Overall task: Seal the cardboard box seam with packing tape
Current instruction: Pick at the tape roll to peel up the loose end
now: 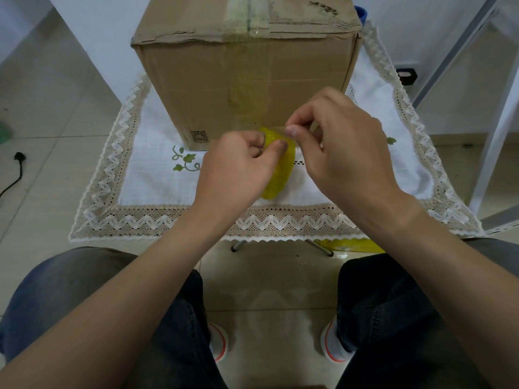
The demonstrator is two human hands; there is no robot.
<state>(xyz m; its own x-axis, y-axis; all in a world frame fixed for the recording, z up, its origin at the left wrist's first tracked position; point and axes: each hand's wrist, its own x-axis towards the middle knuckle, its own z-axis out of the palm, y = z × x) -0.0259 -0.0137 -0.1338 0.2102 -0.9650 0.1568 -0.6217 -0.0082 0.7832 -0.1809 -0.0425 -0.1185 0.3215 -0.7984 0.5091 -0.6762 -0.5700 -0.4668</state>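
From the head camera, a tall cardboard box (247,77) stands at twelve o'clock on a small worktop (157,175) covered by a white cloth with a lace zigzag border. Yellowish tape already runs along the box's top seam (248,16) and over the front edge. A small square code label (199,136) sits low on the box front at about nine o'clock from the hands; its pattern is too fine to read. Dark printed marks on the top flap at one o'clock are smeared and unreadable.

In front of the box, at the centre, the left hand (238,167) holds a yellow roll of packing tape (276,169) upright, fingers curled around it and thumb on its rim. The right hand (345,147), just beside at three o'clock, pinches thumb and forefinger together at the roll's upper edge, apparently on the tape's end, though the end itself is too clear to make out.

Green embroidered vines show on the cloth at eight o'clock. At five o'clock, under the worktop's edge, something yellow (354,245) lies on the tiled floor.
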